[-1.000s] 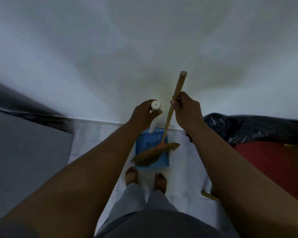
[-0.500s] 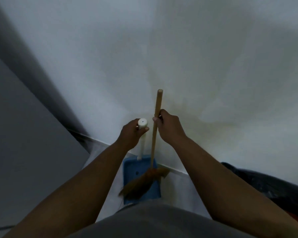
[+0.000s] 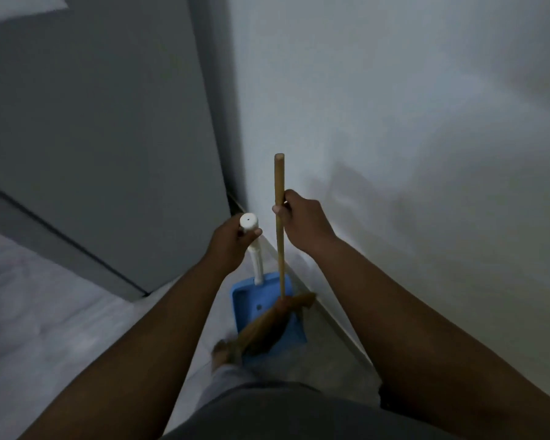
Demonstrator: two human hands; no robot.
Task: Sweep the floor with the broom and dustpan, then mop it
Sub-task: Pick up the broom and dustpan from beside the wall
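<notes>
Head view, looking down along both forearms into a corner of the room. There are two hands, one broom and one dustpan.

The left hand is curled round the top of the dustpan's white upright handle, with the thumb lying just under the handle's round cap. The handle runs down to the one blue dustpan, which sits low by the floor, close to the foot of the wall. Whether the pan rests on the floor or hangs just above it cannot be told.

The right hand is closed round the broom, gripping its single wooden stick a little below the top end. The stick stands nearly upright, just beside the white handle and to its right. At the bottom, the brown bristles fan out to the lower left across the inside of the dustpan and are blurred.

One bare foot shows on the floor, just left of the bristle tips, with a grey trouser leg above it. A second foot is not visible.

One pale wall fills the right side, with a baseboard along its foot. One grey door panel fills the left and meets the wall in the corner behind the hands.
</notes>
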